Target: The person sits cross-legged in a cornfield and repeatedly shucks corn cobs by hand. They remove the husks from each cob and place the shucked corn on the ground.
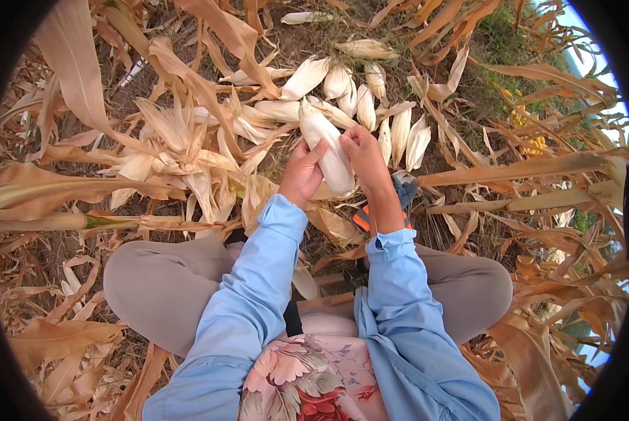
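Note:
An ear of maize in its pale husk is held up in front of me, its pointed tip away from me. My left hand grips it along the left side, with the thumb on top. My right hand is at its right side, thumb and forefinger pinched together near the husk's edge; whether they hold a strip of husk is hard to tell. Just beyond lie several more ears in their husks on the ground. A heap of loose dry husks is to the left.
Dry maize stalks reach in from the right, and another stalk from the left. Broad dry leaves hang at the upper left. Below my right hand lies a dark blue and orange item. Yellow cobs show at the far right.

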Demonstrator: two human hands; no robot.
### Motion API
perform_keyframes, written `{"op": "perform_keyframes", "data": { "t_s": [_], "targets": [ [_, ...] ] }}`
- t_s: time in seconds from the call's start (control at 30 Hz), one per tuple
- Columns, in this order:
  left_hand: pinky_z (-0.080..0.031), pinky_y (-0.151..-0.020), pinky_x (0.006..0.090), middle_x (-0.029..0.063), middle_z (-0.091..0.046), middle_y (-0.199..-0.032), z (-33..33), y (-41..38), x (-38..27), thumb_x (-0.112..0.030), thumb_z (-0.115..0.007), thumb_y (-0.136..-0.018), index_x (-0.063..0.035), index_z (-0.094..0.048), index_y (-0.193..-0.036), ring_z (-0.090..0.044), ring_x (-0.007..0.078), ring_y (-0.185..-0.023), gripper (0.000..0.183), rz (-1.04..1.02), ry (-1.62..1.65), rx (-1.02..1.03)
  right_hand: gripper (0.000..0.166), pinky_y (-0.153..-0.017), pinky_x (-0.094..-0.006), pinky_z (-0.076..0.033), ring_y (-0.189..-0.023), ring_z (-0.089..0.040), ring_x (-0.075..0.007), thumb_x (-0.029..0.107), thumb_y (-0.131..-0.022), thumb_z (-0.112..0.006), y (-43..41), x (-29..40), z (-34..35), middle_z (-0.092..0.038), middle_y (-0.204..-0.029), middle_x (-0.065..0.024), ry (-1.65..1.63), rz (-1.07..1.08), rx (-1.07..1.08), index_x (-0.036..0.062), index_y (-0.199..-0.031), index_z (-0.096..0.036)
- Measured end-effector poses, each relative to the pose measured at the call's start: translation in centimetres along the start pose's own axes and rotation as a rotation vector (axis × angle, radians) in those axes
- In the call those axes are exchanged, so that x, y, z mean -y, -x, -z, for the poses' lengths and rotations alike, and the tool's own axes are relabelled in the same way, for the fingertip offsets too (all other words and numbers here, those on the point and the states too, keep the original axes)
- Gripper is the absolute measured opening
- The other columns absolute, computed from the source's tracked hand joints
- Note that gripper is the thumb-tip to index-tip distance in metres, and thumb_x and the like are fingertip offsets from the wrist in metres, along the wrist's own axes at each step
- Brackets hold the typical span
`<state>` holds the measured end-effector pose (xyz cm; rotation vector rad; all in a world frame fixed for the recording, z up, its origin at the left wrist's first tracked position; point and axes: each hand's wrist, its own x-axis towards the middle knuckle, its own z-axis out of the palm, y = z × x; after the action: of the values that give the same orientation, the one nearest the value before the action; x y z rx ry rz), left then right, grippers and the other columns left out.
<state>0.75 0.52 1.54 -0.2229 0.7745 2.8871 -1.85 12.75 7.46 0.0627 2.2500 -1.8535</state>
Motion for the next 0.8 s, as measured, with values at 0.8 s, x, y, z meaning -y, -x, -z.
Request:
{"op": "perform_keyframes", "data": {
  "t_s": [0.8],
  "targets": [
    [-0.039, -0.096, 0.0363, 0.0086, -0.051, -0.120, 1.7, 0.1, 1.2, -0.041, -0.047, -0.091, -0.0051, -0.042, -0.125, -0.050, 0.0201, -0.109, 0.050, 0.050, 0.205, -0.065, 0.016, -0.072, -0.0229, -0.044, -0.079, -0.054, -0.0068, 0.009, -0.087, -0.055, 0.8, 0.2, -0.2, -0.061, -0.090, -0.0006, -0.527, -0.042, 0.297, 0.0010, -0.100, -0.058]
  ]
}}
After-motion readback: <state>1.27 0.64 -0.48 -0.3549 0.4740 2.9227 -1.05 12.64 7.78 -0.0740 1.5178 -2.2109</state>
